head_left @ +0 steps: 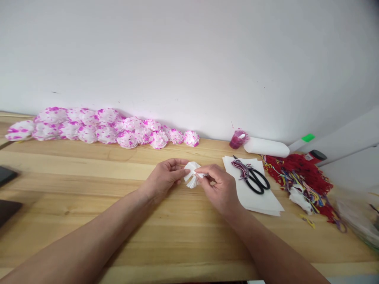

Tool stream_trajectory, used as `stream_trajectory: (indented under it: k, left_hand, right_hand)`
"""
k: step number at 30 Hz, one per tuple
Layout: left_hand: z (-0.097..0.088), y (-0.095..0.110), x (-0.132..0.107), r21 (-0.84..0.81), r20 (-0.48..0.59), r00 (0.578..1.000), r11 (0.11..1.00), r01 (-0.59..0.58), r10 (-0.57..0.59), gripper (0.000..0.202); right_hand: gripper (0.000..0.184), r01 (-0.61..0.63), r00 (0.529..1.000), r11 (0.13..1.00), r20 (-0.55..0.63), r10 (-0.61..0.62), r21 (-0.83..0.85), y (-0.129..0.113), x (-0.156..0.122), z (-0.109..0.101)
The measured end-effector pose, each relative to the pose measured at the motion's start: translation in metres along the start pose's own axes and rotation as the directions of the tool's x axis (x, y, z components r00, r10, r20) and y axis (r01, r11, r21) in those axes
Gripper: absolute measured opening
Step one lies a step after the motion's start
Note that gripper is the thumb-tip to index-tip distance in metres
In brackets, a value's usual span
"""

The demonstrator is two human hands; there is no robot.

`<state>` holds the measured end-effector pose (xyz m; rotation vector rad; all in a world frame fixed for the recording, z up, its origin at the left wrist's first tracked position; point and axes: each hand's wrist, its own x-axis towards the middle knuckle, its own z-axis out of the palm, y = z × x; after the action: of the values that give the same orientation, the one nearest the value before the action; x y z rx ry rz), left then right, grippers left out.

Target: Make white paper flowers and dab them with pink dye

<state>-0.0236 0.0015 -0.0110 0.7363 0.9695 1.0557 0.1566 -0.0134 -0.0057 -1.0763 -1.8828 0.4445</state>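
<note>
Right hand [219,183] pinches white paper [192,167] between fingertips (seemingly pleated)

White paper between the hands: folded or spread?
Folded in pleats, partly spread: the white paper fans out between the left hand and right hand.

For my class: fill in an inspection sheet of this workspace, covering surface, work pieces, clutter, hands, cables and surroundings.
Surface: light wooden tabletop.
Work pieces: white pleated piece, paper-like; pink-and-white puffs grouped near the wall.
Clutter: black-handled scissors and yarn scraps on white sheets; mixed yarn pile to their right; pink cup beside a white roll.
Hands: left hand and right hand both pinch the pleated piece.
Cables: nothing clearly seen.
Surroundings: pale wall behind; dark objects cut off at left edge.
</note>
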Motion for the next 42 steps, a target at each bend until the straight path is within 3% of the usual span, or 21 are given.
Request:
stream_trajectory:
  k: [3,8,13,19,23,31,42]
  left_hand:
    - [0.0006,0.0016,0.0001,0.032,-0.001,1.000,0.999,-0.010,0.010,0.042]
    - [-0.0005,0.0024,-0.0017,0.235,0.056,0.998,0.972,-0.010,-0.003,0.041]
    - [-0.0047,-0.0012,-0.0011,0.385,0.047,0.995,0.917,-0.104,0.093,0.036]
    - [-0.0061,-0.0034,0.0012,0.315,0.091,0.992,0.943,-0.108,0.083,0.033]
    - [-0.0041,-0.0005,-0.0017,0.358,0.123,0.991,0.929,-0.095,0.054,0.038]
    - [-0.0013,0.0017,-0.0052,0.425,0.061,0.995,0.900,-0.095,0.076,0.037]
    - [-0.0063,-0.0030,-0.0002,0.340,0.126,0.992,0.938,-0.067,0.025,0.034]
  right_hand:
    - [0.019,-0.009,1.000,1.000,-0.005,0.009,0.001,0.0011,-0.0001,-0.0012]
    - [0.017,-0.051,0.998,0.999,-0.031,0.051,0.008,0.0032,-0.0004,-0.0028]
    - [0.015,-0.105,0.994,0.994,-0.011,0.106,0.042,0.0052,-0.0004,-0.0028]
    - [0.013,-0.111,0.993,0.993,-0.023,0.112,0.036,0.0052,0.0002,-0.0038]
    - [0.015,-0.087,0.996,0.996,-0.029,0.086,-0.021,0.0054,0.0015,-0.0061]
    - [0.015,-0.067,0.998,0.997,-0.023,0.066,-0.038,0.0063,0.0013,-0.0069]
    - [0.015,-0.085,0.996,0.996,-0.025,0.085,-0.018,0.0051,0.0041,-0.0079]
